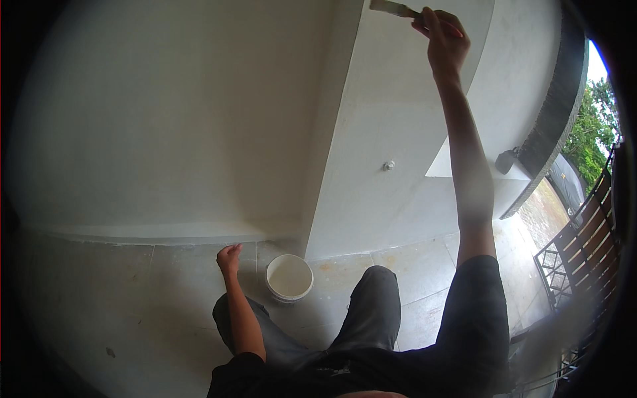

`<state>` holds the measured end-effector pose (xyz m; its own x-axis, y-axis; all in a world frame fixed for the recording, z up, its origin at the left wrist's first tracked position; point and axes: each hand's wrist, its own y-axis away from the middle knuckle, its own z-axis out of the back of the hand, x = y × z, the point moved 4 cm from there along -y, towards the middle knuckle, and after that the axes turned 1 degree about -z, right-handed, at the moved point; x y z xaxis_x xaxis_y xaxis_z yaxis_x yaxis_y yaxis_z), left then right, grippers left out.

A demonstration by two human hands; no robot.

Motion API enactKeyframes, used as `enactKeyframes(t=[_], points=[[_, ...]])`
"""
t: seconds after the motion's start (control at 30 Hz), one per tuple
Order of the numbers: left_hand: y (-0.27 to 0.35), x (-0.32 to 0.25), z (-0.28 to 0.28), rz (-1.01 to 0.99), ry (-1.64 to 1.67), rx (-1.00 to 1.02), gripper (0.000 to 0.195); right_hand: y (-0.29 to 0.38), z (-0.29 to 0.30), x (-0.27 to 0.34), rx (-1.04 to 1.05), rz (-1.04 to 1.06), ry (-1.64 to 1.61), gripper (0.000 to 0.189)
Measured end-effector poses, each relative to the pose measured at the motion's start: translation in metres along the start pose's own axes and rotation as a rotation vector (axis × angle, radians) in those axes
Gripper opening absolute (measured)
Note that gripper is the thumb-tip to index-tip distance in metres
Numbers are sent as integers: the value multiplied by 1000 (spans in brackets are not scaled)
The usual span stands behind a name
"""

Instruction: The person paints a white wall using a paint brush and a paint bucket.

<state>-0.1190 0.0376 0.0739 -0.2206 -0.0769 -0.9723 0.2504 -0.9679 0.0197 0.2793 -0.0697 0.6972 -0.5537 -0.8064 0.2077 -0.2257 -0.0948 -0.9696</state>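
Observation:
High at the top of the view, my right hand [445, 42] grips the handle of a flat paintbrush [393, 7]. Its bristles point left, in front of a white wall pillar [383, 109]; whether they touch the surface I cannot tell. My left hand [229, 258] hangs low over my left knee with the fingers loosely curled, and I see nothing in it. A white plastic bucket [289, 277] stands on the floor between my legs and the wall, just right of that hand. Pale material, possibly paint, shows inside it.
A broad white wall [174, 124] meets the tiled floor [189, 278] ahead. A small round fitting [388, 165] sticks out of the pillar. At right are a dark lamp-like fixture [506, 161], a slatted gate [582, 239] and a covered car [567, 184] outside.

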Motion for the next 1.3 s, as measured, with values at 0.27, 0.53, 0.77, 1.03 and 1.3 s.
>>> enactKeyframes(t=[0.27, 0.53, 0.77, 1.03, 1.3], points=[[7, -6, 4, -69, -61, -8, 33, -29, 31, -21, -65, 69, 541, 23], [-1, 13, 7, -86, -55, 49, 35, -44, 51, 6, -211, 177, 492, 21], [10, 7, -13, -19, -118, 159, 38, -38, -5, -9, -23, -31, 90, 25], [10, 7, -21, -45, -110, 223, 38, -50, 91, -36, -123, 62, 622, 19], [14, 6, -20, -71, -151, 163, 36, -46, 193, -39, -277, 138, 1063, 17]])
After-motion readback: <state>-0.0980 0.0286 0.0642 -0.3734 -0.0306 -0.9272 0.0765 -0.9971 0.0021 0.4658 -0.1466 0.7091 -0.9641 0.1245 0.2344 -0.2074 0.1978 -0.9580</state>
